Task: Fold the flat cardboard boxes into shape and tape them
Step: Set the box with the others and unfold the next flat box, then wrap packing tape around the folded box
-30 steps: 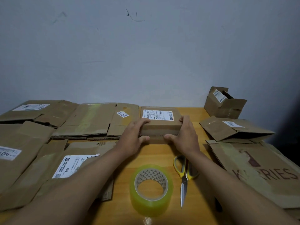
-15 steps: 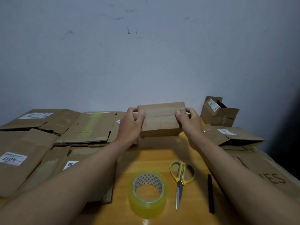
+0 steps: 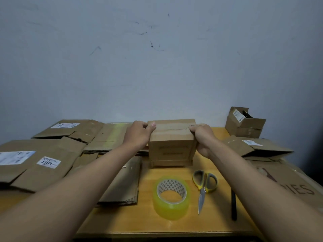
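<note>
Wood table [image 3: 174,226], flat cardboard around. L hand [image 3: 138,135] & R hand [image 3: 202,138] clamp box [image 3: 171,147] sides, fingers curled (prob. holding flaps shut for tape [image 3: 171,196]).

Brown cardboard box [image 3: 171,147]; yellowish clear tape roll [image 3: 171,198] with white lattice core; yellow-and-grey scissors [image 3: 204,185]; black pen [image 3: 233,205]; orange wooden desk [image 3: 157,222]; pale blue-grey wall [image 3: 157,67].

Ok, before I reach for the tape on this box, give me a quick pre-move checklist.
1. Small box held by both hands, left hand and right hand: ok.
2. Top flaps closed, seam facing up: ok.
3. Seam already taped: cannot tell.
4. Tape roll within reach in front: ok.
5. Scissors beside the roll, unobstructed: ok.
6. A hand free to take the tape: not ok.
</note>
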